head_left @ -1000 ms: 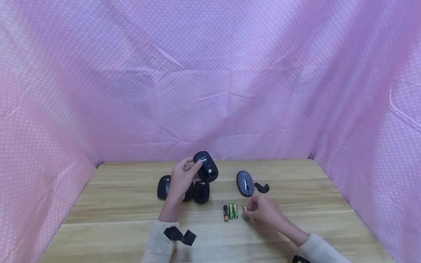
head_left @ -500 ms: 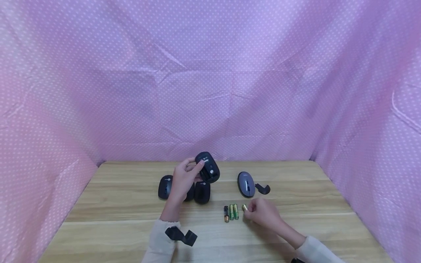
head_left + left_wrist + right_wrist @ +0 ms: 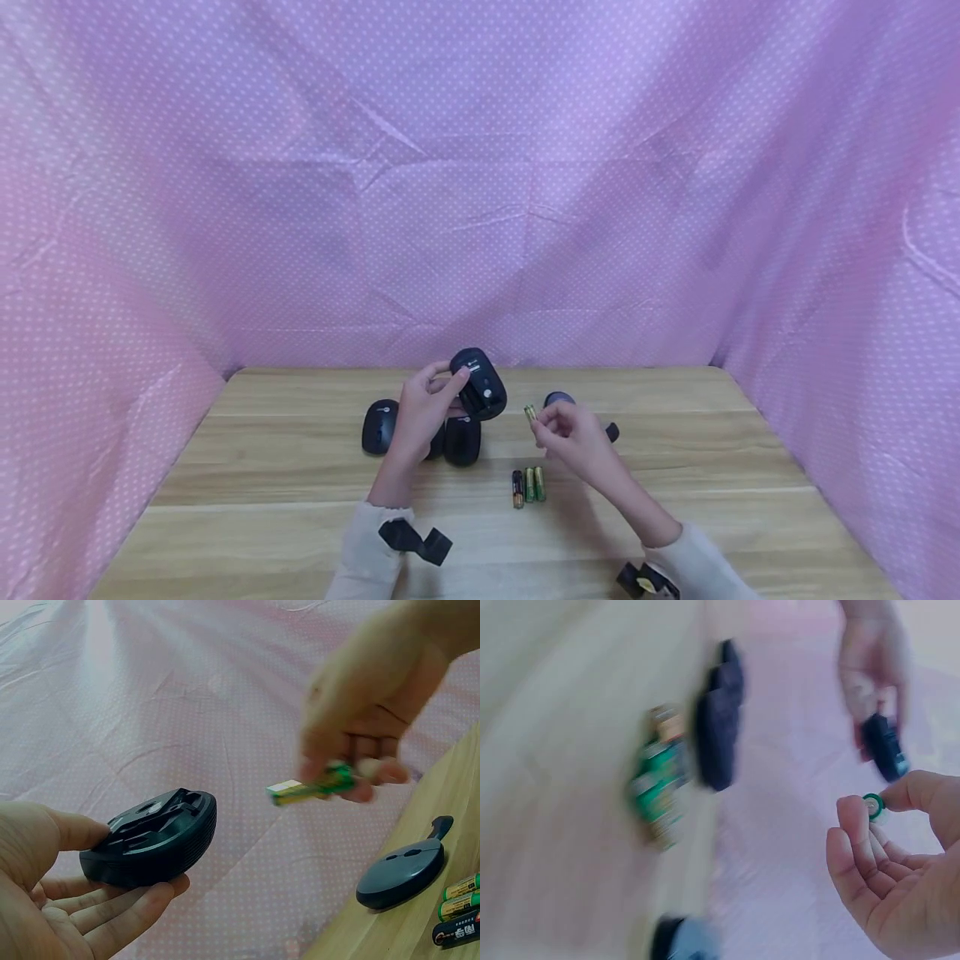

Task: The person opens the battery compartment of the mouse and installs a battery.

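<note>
My left hand (image 3: 422,414) holds a black computer mouse (image 3: 480,385) above the table, its underside facing up, thumb across it. In the left wrist view that mouse (image 3: 154,836) has an uncovered battery slot, and no battery shows in it. Between thumb and fingertips my right hand (image 3: 573,437) pinches a green and gold battery (image 3: 311,787), lifted off the table and apart from the mouse. Beneath the right hand lie two more green batteries (image 3: 535,484) and a black and copper one (image 3: 517,489), side by side.
Several black mice stand at the left, one mouse (image 3: 379,427) outermost, another partly behind my left arm. A grey mouse (image 3: 401,875) and a small black curved piece (image 3: 612,432) lie at the right, partly covered by my right hand in the head view. Pink dotted cloth (image 3: 480,208) surrounds the wooden table.
My right hand has picked the green battery up from the table and carried it up and leftward towards the mouse. The left hand keeps its hold, almost still.
</note>
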Motion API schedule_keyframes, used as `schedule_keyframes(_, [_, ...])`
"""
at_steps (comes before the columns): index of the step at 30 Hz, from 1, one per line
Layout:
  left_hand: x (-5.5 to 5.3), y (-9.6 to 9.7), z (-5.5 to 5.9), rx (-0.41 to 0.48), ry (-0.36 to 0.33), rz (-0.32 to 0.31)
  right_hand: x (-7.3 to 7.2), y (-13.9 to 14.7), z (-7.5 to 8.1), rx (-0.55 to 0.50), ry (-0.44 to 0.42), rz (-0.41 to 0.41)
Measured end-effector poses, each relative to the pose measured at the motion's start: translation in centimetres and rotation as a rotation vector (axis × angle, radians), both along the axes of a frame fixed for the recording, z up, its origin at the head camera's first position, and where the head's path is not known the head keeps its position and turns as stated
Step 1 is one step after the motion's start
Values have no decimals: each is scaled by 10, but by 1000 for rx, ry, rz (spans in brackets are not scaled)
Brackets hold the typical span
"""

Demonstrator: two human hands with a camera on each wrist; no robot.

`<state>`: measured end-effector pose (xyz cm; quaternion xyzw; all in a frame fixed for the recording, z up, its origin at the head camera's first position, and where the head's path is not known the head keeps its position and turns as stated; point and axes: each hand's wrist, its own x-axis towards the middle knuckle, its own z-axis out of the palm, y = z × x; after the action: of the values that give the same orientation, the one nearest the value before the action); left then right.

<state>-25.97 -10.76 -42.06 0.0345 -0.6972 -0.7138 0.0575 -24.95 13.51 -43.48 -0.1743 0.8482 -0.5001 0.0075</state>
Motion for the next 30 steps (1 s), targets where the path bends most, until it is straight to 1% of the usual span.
schedule_keyframes(3, [1, 1, 0, 8, 19, -7, 1, -11, 15, -86, 11, 0])
schedule_keyframes(5, [1, 3, 0, 6, 21, -5, 2, -19, 23, -126, 53, -4])
schedule_keyframes(8, [2, 6, 0, -14, 18, 3, 3, -28, 28, -165, 125, -4])
schedule_keyframes(11, [3, 10, -1, -29, 5, 0, 3, -35, 28, -198, 163, -3])
schedule_keyframes(15, [6, 16, -1, -51, 22, -15, 3, -38, 25, -221, 135, -23])
schedule_keyframes(19, [9, 19, 1, -74, 29, -6, 5, -38, 24, -223, 100, -54])
schedule_keyframes(25, [8, 18, 3, -66, 31, 9, 4, -38, 23, -263, 76, -66])
schedule_keyframes(30, [4, 15, 2, -66, 22, 27, 3, -39, 22, -284, 90, -105])
